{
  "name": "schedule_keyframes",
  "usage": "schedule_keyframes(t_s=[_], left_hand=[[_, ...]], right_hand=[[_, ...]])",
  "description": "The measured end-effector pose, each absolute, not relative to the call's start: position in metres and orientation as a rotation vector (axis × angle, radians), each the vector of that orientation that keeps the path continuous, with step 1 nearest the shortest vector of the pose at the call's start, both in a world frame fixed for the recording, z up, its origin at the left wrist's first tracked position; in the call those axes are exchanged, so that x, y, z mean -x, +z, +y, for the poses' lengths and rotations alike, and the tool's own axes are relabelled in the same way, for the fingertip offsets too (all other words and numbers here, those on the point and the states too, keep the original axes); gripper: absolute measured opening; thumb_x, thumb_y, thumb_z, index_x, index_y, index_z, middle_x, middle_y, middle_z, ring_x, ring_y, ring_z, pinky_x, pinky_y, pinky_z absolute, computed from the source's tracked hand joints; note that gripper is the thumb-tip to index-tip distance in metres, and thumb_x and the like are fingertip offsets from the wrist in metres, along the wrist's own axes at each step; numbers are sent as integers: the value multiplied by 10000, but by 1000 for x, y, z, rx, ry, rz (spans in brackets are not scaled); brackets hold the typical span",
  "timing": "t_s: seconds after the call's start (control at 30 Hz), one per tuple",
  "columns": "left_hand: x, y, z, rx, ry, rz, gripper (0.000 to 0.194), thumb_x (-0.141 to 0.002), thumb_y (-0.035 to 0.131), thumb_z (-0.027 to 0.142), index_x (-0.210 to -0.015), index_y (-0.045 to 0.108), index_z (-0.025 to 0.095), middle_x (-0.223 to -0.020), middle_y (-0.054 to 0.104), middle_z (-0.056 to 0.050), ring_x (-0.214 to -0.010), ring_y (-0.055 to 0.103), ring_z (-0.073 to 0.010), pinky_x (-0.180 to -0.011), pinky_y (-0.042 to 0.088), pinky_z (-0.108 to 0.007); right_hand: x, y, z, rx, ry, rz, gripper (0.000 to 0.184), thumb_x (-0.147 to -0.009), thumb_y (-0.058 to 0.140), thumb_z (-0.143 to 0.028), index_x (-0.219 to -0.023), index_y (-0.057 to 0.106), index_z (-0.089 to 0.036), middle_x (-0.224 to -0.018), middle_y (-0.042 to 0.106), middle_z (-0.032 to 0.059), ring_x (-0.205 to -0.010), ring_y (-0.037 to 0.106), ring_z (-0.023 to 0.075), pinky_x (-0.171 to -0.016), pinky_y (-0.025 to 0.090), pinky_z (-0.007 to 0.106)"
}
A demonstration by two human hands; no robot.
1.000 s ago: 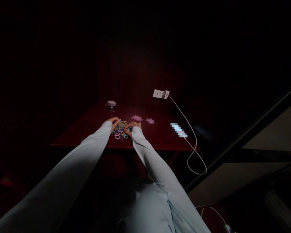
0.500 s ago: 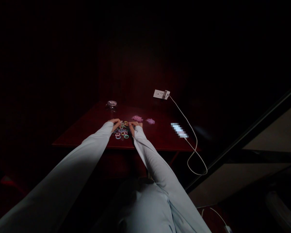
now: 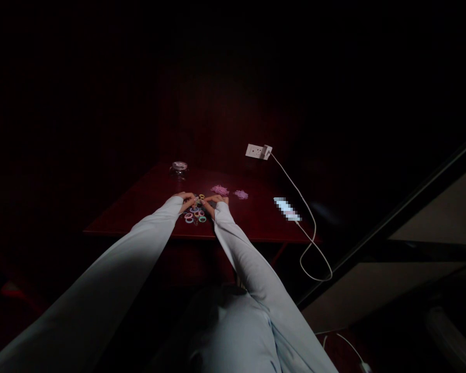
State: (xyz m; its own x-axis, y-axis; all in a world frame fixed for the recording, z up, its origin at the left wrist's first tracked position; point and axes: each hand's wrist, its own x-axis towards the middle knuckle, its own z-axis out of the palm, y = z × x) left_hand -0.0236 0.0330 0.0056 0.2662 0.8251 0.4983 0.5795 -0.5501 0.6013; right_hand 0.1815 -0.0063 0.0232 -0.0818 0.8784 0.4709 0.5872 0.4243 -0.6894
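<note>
A loose pile of coloured elastic hair ties (image 3: 196, 213) lies near the front edge of the dark red table (image 3: 140, 215). My left hand (image 3: 186, 199) reaches over the pile's left side with its fingers curled and pressed together. From the other side, my right hand (image 3: 213, 201) brings its fingertips close to the left ones, also pinched. Whatever sits between the fingers is too small and dim to make out. Behind my right hand is a heap of pink bands (image 3: 220, 190), and a smaller lilac heap (image 3: 241, 194) lies to its right.
A clear jar with a pale lid (image 3: 179, 166) stands at the back left. A phone with a blurred-out screen (image 3: 287, 209) lies at the right, its white cable (image 3: 314, 228) looping past the table edge up to a wall socket (image 3: 254, 151). The surroundings are very dark.
My right hand first moved up and away from the pile's front, then its fingertips came in to meet the left hand's over the hair ties. My left hand shifted slightly right.
</note>
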Motion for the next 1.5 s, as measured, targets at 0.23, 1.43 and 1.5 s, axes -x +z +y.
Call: schedule_keyframes(t_s=[0.23,1.43,1.5], left_hand=[[25,5,36,-2228,1126,1325,428,-925,548,575,-757,748,236,-735,691,-13,-733,599,-188,-722,474,-272],[22,7,41,-2078,1220,1252,472,-837,563,673,-646,628,245,-664,736,0,-706,622,-191,-688,480,-277],[21,7,40,-2084,1220,1258,464,-835,570,665,-654,633,242,-669,736,-1,-708,621,-190,-681,474,-275]], right_hand=[[-181,24,-6,1284,393,-1766,196,-911,771,-451,-888,816,-261,-1030,708,54,-1147,554,249,-1045,453,376],[-236,26,12,1565,130,-1512,211,-932,679,-405,-841,765,-235,-1109,691,107,-1141,478,312,-1009,395,472],[-227,29,7,1541,117,-1550,203,-963,648,-373,-891,776,-233,-1122,700,101,-1148,483,305,-1022,386,462]])
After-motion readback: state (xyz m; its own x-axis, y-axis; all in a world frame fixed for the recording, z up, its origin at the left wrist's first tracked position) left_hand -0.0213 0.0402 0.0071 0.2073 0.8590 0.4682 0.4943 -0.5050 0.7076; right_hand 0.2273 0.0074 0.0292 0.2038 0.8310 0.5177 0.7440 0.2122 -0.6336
